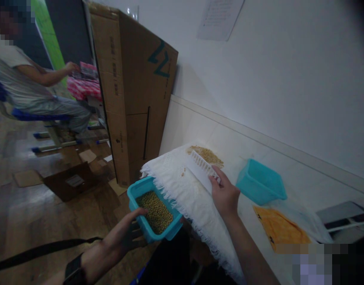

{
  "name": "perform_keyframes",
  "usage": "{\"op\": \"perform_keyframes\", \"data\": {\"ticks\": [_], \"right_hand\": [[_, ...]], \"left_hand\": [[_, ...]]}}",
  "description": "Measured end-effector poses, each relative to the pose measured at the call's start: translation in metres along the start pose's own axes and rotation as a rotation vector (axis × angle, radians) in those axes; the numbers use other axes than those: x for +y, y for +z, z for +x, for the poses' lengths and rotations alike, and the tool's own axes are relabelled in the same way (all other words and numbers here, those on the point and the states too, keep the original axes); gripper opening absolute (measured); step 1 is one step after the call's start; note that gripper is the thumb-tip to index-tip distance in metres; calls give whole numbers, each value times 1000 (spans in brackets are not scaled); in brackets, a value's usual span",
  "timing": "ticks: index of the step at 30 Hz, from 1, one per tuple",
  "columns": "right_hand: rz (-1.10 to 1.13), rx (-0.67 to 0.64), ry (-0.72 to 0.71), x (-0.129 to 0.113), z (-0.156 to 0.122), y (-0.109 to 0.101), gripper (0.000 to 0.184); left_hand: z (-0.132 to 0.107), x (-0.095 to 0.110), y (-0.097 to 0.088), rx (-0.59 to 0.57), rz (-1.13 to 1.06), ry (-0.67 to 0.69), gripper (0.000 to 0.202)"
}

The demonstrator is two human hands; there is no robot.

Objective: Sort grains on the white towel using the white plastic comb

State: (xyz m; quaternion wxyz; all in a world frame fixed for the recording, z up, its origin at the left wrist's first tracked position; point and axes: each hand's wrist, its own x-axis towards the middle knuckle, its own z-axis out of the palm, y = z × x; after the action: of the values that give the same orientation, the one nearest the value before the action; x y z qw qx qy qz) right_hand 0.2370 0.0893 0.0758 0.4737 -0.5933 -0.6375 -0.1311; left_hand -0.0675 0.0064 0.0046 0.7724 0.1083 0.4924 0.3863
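My left hand (132,227) grips the near-left wall of a turquoise plastic bin (137,215), its thumb over the rim. Greenish-yellow beans (157,213) fill the lower part of the bin, which hangs beside the table edge. In my right hand (226,194) is a white slotted plastic piece (201,162), held by its near end between thumb and fingers. It is over a white fringed cloth (176,162), close to a spread of tan grains or beans (210,155). A few loose grains (183,172) lie on the cloth.
A second turquoise bin (259,184) stands at right by an orange cloth (281,229) and clear plastic. A tall cardboard box (140,79) rises at the table's far left end. A seated person (30,83) works beyond it. An opened carton (70,180) lies on the floor.
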Motion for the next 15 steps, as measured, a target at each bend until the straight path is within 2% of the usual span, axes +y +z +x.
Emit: {"op": "perform_keyframes", "data": {"ticks": [7,11,15], "right_hand": [[-16,-111,31,-6,13,18,37],[22,-118,33,-12,10,14,37],[57,-130,8,-16,4,8,36]], "left_hand": [[3,-1,-6,-21,3,17,50],[4,-2,-11,-37,-9,14,53],[2,0,-6,-28,9,4,54]]}}
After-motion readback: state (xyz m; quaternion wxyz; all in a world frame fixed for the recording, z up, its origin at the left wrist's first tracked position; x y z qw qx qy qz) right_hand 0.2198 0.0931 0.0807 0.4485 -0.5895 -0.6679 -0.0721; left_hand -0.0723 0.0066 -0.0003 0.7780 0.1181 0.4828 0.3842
